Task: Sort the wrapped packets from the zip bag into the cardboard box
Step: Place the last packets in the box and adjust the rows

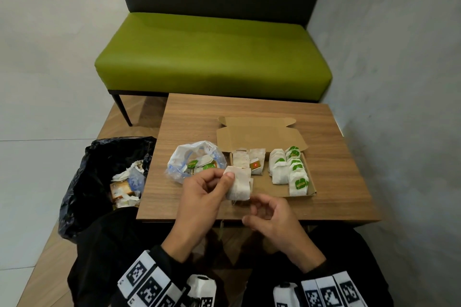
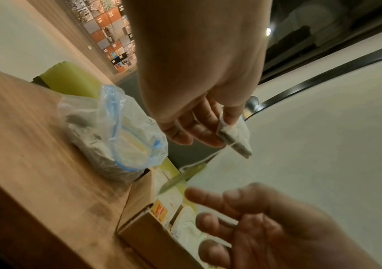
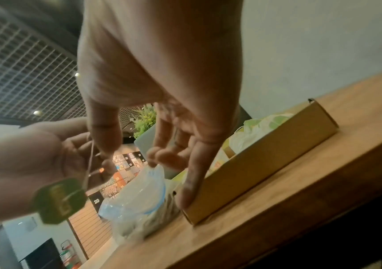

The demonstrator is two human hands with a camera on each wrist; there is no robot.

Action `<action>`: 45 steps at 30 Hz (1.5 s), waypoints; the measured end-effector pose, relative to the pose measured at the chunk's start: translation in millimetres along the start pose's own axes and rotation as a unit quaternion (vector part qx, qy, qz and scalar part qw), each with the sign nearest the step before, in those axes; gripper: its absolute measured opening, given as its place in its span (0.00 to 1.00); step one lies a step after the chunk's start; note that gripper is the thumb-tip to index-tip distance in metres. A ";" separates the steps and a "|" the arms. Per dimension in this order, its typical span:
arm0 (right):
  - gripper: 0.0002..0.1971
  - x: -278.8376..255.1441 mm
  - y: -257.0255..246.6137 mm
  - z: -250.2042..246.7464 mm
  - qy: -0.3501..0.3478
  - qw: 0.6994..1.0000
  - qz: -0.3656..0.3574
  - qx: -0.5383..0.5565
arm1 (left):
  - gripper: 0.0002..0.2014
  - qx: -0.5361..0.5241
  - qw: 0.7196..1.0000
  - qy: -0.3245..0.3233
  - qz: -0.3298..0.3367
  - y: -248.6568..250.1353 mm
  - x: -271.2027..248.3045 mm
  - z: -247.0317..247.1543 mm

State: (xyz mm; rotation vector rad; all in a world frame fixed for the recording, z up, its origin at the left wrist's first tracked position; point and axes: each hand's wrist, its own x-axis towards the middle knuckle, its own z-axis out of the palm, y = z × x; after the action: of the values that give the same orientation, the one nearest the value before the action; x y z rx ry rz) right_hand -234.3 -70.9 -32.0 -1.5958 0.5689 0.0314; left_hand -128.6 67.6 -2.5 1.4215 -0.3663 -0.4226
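Note:
My left hand [image 1: 228, 179] pinches a white packet [image 1: 238, 183] by its top left corner, over the near left corner of the open cardboard box [image 1: 264, 187]. The packet [image 2: 236, 134] hangs from my fingers in the left wrist view. A thread from it dangles a green tag [image 3: 59, 200]. My right hand [image 1: 259, 209] hovers just below the packet, fingers loosely curled and holding nothing. The clear zip bag [image 1: 194, 159] with blue seal lies left of the box and holds more packets. Rows of white packets with green tags [image 1: 289, 169] fill the box's right side, and others [image 1: 249, 162] sit at its left.
A black trash bag [image 1: 99, 182] with torn wrappers stands on the floor, left of the wooden table [image 1: 336, 157]. A green bench [image 1: 212, 57] is behind the table and a grey wall runs along the right.

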 end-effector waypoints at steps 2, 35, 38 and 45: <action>0.23 -1.7 -0.6 1.4 -0.027 0.997 -0.062 0.025 | 0.07 0.005 1.000 -0.007 0.001 1.3 -0.2 -0.5; 0.12 20.4 -45.6 -44.2 0.174 0.958 -0.159 -0.166 | 0.05 0.056 0.955 -0.276 -0.096 2.3 -44.5 -21.5; 0.09 17.8 -20.3 -27.9 0.154 0.958 -0.139 -0.199 | 0.05 0.001 0.978 -0.204 -0.050 19.2 -36.9 -19.2; 0.12 -26.9 -7.0 19.1 0.036 0.988 -0.069 -0.134 | 0.05 0.058 0.998 -0.016 0.034 21.3 1.0 -20.9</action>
State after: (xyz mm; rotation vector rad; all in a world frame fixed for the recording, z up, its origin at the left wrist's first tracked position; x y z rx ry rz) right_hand -249.1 -43.9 -18.3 -1.9015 0.5249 -0.0544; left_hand -116.2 87.3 16.3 1.5124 -0.4706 -0.3749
